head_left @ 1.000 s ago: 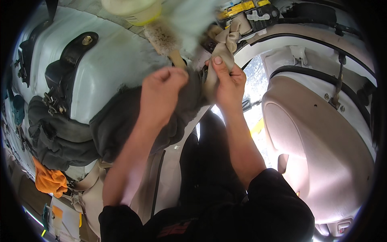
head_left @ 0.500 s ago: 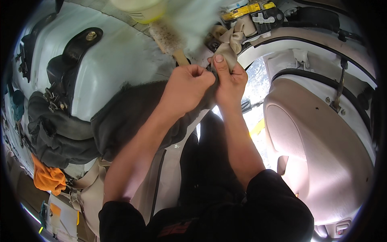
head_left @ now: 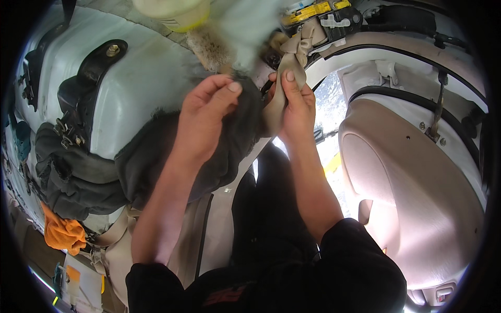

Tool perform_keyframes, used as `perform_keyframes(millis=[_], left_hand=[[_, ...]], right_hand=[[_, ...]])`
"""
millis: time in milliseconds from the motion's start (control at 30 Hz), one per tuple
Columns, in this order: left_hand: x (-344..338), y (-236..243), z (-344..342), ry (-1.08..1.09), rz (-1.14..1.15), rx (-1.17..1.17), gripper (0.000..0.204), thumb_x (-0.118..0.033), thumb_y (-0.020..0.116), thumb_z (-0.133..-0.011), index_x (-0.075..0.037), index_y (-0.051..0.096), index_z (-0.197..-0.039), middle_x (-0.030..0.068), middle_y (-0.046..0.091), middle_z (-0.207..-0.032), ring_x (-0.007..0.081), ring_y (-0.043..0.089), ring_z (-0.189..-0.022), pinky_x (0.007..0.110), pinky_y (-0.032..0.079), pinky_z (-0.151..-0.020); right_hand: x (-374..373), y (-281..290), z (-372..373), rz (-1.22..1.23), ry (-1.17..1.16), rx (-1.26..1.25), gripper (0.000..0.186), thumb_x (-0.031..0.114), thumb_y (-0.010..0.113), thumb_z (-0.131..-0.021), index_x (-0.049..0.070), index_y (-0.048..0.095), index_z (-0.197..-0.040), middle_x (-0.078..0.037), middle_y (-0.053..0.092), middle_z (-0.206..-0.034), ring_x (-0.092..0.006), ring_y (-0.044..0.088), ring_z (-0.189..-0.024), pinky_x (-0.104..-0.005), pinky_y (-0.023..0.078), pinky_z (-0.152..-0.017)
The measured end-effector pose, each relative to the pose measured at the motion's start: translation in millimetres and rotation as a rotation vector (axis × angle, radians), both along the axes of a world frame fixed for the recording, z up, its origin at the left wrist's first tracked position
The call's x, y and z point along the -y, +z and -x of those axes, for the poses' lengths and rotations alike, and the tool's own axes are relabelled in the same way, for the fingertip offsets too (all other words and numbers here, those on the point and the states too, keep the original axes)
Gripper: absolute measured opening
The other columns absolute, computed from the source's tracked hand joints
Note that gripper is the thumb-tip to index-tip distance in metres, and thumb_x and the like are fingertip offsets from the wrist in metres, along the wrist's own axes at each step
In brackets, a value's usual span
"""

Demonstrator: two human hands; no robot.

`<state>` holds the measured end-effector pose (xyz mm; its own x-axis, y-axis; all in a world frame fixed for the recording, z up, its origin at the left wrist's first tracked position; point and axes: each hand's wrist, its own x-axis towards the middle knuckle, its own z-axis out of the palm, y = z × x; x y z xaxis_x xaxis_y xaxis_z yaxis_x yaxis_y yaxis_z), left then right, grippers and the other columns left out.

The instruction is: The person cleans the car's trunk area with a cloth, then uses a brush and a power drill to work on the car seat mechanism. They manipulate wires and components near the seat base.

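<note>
Beige strap [head_left: 287, 67] first: it sits in my right hand [head_left: 298, 109], near the upper middle of the head view. The right thumb lies flat along its face with fingers behind, pinching the webbing, and I judge that grip steady enough to hold it under light tension. Below the thumb the strap hangs loose and somewhat turned, so I would lay its broad side flat before putting any pressure on it.

My left hand [head_left: 203, 115] is apart from the strap, its fingers curled and the thumb close to the forefinger; whether anything thin is pinched there, I cannot tell. For good control I would set those fingers on the loose length just beneath the right thumb, so both hands share the load.

Under the left hand lies a bunched dark cloth [head_left: 141, 167]; its folds could snag, so I would lift the strap clear of them. Beyond the right thumb the strap gathers into a knot [head_left: 302, 46], and I would pull gently against that. Past the left fingers is a brush [head_left: 209, 47], with a pale tub [head_left: 175, 14] just beside its bristles; short, low strokes should avoid knocking either.
</note>
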<state>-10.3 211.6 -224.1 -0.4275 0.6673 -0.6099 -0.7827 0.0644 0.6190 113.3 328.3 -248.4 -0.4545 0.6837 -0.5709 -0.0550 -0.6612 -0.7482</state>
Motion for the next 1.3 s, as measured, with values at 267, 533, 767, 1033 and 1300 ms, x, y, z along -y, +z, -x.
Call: perform_keyframes(millis=[267, 533, 767, 1033, 1300], left_hand=[[-12.9, 1.8, -35.3, -0.158, 0.108, -0.122, 0.019, -0.013, 0.070, -0.092, 0.000, 0.062, -0.103, 0.0003, 0.065, -0.093, 0.0057, 0.057, -0.084, 0.022, 0.048, -0.075], [-15.3, 14.2, -35.7, -0.492, 0.310, -0.515, 0.023, -0.020, 0.061, -0.097, 0.002, 0.057, -0.096, 0.0068, 0.062, -0.077, 0.0095, 0.056, -0.070, 0.028, 0.046, -0.062], [-11.2, -8.7, -58.0, -0.215, 0.292, -0.669, 0.035, -0.028, 0.056, -0.100, 0.002, 0.053, -0.083, 0.0115, 0.057, -0.066, 0.0197, 0.056, -0.063, 0.036, 0.044, -0.059], [-34.9, 0.6, -48.6, -0.120, 0.248, -0.323, 0.041, -0.033, 0.055, -0.101, 0.000, 0.053, -0.076, 0.0025, 0.051, -0.065, 0.0088, 0.045, -0.065, 0.030, 0.040, -0.058], [-39.9, -9.1, -58.0, -0.042, 0.315, -0.692, 0.042, -0.031, 0.056, -0.100, 0.002, 0.051, -0.075, 0.0072, 0.048, -0.063, 0.0120, 0.043, -0.063, 0.033, 0.040, -0.058]], right_hand=[[7.0, -1.4, 6.1, -0.266, 0.010, 0.139, 0.036, 0.034, 0.067, -0.095, -0.002, 0.070, -0.096, -0.005, 0.069, -0.088, -0.0116, 0.062, -0.079, -0.0258, 0.049, -0.074], [8.0, -5.5, 8.9, -0.434, 0.055, 0.328, 0.034, 0.033, 0.069, -0.094, 0.000, 0.071, -0.094, -0.004, 0.069, -0.086, -0.0087, 0.060, -0.077, -0.0246, 0.048, -0.072], [15.1, -5.9, 20.0, -0.281, -0.047, 0.278, 0.037, 0.035, 0.067, -0.095, -0.001, 0.071, -0.091, -0.004, 0.068, -0.080, -0.0104, 0.059, -0.075, -0.0261, 0.047, -0.072], [10.7, -7.9, 13.7, -0.315, 0.033, 0.317, 0.036, 0.036, 0.067, -0.095, 0.000, 0.070, -0.092, -0.002, 0.065, -0.078, -0.0080, 0.056, -0.074, -0.0247, 0.045, -0.072], [12.4, -7.3, 21.5, -0.162, -0.060, 0.209, 0.034, 0.036, 0.067, -0.095, 0.002, 0.069, -0.090, 0.000, 0.065, -0.080, -0.0066, 0.055, -0.073, -0.0218, 0.044, -0.069]])
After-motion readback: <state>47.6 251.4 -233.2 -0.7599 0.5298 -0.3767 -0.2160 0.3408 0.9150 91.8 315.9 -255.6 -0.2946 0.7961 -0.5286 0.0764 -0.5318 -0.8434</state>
